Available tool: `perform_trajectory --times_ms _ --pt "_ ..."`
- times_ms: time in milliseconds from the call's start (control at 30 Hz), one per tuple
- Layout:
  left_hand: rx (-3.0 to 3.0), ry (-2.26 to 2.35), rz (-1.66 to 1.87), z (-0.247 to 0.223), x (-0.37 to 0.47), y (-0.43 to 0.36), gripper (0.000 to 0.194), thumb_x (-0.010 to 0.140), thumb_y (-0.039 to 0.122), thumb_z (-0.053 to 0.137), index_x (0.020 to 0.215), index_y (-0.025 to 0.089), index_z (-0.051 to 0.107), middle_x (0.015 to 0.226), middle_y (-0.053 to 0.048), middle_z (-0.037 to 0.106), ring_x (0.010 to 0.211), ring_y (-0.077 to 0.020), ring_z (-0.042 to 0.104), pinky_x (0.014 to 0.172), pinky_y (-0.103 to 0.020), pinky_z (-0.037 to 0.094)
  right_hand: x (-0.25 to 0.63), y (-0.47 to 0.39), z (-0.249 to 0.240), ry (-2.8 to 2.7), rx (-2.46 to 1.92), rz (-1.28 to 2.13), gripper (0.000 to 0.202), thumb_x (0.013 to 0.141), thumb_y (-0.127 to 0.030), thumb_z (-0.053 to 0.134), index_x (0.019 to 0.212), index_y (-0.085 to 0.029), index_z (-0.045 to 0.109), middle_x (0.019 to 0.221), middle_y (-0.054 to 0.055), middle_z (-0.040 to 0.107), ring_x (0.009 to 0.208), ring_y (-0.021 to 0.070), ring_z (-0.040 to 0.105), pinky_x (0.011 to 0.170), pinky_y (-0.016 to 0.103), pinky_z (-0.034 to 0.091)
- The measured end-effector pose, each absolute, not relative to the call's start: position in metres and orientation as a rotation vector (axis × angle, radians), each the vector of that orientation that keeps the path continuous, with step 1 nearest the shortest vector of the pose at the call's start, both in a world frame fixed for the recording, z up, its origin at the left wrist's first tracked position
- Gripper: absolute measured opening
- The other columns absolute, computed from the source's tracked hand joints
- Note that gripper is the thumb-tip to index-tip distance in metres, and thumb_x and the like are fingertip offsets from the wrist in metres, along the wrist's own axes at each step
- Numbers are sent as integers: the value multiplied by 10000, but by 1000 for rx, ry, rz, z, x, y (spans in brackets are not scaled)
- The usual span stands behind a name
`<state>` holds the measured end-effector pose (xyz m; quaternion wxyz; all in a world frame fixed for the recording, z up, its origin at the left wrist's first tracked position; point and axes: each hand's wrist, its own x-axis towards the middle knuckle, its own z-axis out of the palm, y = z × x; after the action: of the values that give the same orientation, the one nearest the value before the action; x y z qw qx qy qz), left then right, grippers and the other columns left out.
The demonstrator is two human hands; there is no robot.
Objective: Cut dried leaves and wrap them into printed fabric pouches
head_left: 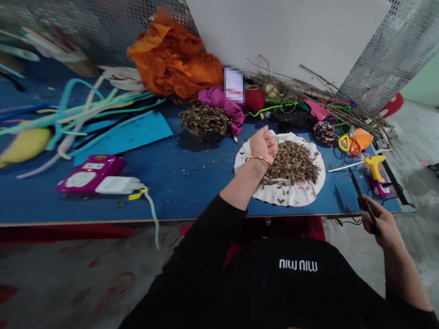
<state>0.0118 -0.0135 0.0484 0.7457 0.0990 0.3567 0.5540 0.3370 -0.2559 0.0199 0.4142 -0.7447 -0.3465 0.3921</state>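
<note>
many brown flakes beside left hand

A blue table with glue gun and scissors right, twigs far right, suggests a craft workshop.

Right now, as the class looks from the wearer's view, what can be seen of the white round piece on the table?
The white round piece has a wavy, creased edge and looks like cloth or paper. It lies on the blue table, close to the front edge. A heap of dry-looking brown flakes covers much of its middle, with loose bits on the rim and a pinkish patch at the front right. The left hand hides part of its left side; whether they touch is unclear.
</note>
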Motion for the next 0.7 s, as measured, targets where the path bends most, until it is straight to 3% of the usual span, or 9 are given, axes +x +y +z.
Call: perform_trajectory --times_ms 133,300,433,567,700 --pt "377 904 1242 42 25 -15 545 1032 302 470 543 211 246 374 89 221 267 -35 177 340 -166 72 303 -231 25 -819 -1429 1364 650 659 -395 845 1265 -273 643 783 -39 582 425 27 286 370 209 235" --pt "661 995 1238 25 25 -13 522 1021 285 519 516 163 466 366 77 292 279 -12 227 355 -121 120 253 -159 30 -900 -1138 1512 671 633 -367 891 1248 -308 630 836 -40 585 499 54 374 419 213 306" --pt "658 987 1168 19 19 -13 527 1043 337 529 549 166 459 403 82 304 301 -8 217 362 -123 111 228 -89 34 -1132 -1078 1411 661 643 -557 872 1196 -293 624 819 -41 585 561 83 432 490 233 346" --pt "599 977 1135 20 18 -15 604 1066 411 506 539 186 314 419 84 258 323 -9 185 371 -132 84 232 -42 23 -1441 -1284 1038 704 555 -529 919 1131 -245 629 784 -57 567 686 117 518 644 267 440" --pt "614 979 1126 16 17 -13 613 1055 484 520 545 187 354 437 77 261 346 -20 191 376 -150 96 242 -33 2 -1498 -1436 878 686 583 -561 900 1128 -227 650 762 -62 565 696 134 518 698 302 456"
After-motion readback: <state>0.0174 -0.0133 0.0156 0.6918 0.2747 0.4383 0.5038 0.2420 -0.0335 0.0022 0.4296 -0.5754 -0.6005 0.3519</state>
